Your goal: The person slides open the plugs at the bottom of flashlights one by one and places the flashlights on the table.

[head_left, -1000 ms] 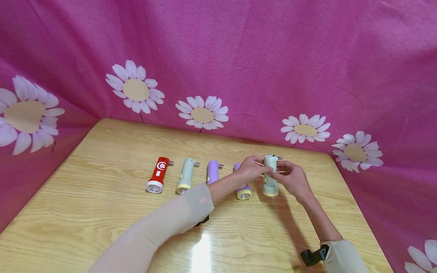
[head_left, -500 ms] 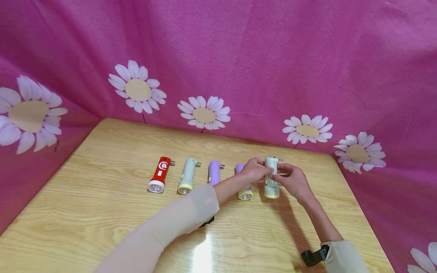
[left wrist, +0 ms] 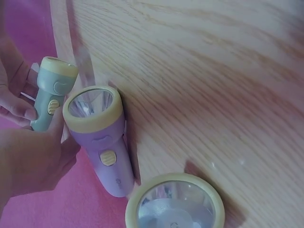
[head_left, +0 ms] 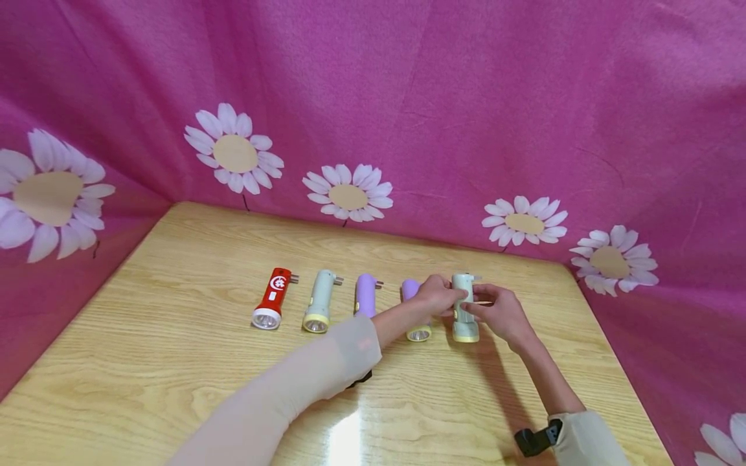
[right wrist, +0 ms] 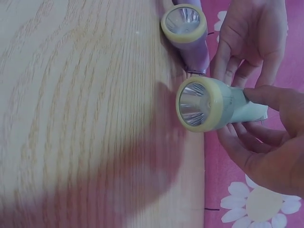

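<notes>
A pale green flashlight (head_left: 465, 327) with a cream rim is at the right end of a row, its lens end toward me. My left hand (head_left: 437, 296) grips it from the left, thumb on top. From the right, my right hand (head_left: 506, 315) holds it between thumb and fingers. In the right wrist view, its lens (right wrist: 194, 105) faces the camera. The left wrist view shows its cream switch (left wrist: 53, 106). Beside it lies a purple flashlight (head_left: 418, 331), partly hidden by my left hand. Whether the held flashlight touches the table is unclear.
Left along the row lie another purple flashlight (head_left: 365, 294), a second pale green flashlight (head_left: 320, 296) and a red flashlight (head_left: 274, 294) with a white rim. Plug prongs stick out at their far ends. A pink flowered cloth (head_left: 431, 129) stands behind the wooden table (head_left: 146, 349).
Both hands have brought the pale green flashlight slightly down and toward me, still holding it. My right thumb sits lower along its body. The other flashlights lie as before.
</notes>
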Available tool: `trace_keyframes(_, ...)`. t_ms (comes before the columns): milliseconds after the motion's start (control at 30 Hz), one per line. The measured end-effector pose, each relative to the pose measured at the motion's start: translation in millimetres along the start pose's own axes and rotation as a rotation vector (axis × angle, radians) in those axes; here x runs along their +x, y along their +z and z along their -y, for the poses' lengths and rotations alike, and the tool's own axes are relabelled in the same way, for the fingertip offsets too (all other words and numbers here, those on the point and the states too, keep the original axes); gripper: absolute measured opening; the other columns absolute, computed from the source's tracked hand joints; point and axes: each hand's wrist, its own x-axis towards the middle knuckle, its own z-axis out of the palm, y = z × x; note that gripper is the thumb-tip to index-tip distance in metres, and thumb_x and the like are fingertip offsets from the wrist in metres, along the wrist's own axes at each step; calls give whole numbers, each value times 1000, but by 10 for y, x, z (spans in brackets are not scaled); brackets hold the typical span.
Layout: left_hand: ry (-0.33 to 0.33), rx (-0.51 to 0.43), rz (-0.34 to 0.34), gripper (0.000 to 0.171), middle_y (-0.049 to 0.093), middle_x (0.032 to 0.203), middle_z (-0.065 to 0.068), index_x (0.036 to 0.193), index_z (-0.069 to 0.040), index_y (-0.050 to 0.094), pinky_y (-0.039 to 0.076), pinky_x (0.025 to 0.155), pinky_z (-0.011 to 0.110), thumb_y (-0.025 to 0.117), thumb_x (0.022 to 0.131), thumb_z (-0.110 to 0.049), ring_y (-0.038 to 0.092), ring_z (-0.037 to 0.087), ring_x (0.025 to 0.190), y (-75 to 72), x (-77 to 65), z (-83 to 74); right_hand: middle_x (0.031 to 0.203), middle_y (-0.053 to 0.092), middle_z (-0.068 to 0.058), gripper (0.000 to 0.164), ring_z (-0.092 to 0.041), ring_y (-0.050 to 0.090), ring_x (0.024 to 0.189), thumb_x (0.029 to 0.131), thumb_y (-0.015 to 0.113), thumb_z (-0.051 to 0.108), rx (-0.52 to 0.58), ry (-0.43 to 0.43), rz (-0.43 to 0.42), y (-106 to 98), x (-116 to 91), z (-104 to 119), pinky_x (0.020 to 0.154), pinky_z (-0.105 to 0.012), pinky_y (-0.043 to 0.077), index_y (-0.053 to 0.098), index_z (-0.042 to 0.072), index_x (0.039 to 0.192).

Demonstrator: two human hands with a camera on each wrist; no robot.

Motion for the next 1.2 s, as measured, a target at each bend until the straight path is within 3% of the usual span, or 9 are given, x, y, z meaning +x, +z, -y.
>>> trace_keyframes(400,-14,55,-25,13,63,82,6,87,6,67,60,77,36,69,93,-6,63,16,73,61,2,17,114,64,-23,45,-30,61,103,92,70,8,-46,55,24,6,-3,-54,79,-39,59,55,-13,129)
trace_keyframes(900,-39,146,-85,15,59,82,7,89,4,65,59,65,28,72,91,-9,65,20,78,132,32,49,123,59,-32,46,-28,64,101,94,68,10,-23,79,53,1,-3,-126,81,-39,59,53,-15,130)
trace_keyframes(1200,-8,202,-89,18,56,70,4,71,-1,61,55,57,23,76,80,2,58,16,65,120,39,44,122,61,-30,46,-25,63,100,95,67,10,-11,94,52,4,18,-128,80,-34,59,53,-15,130)
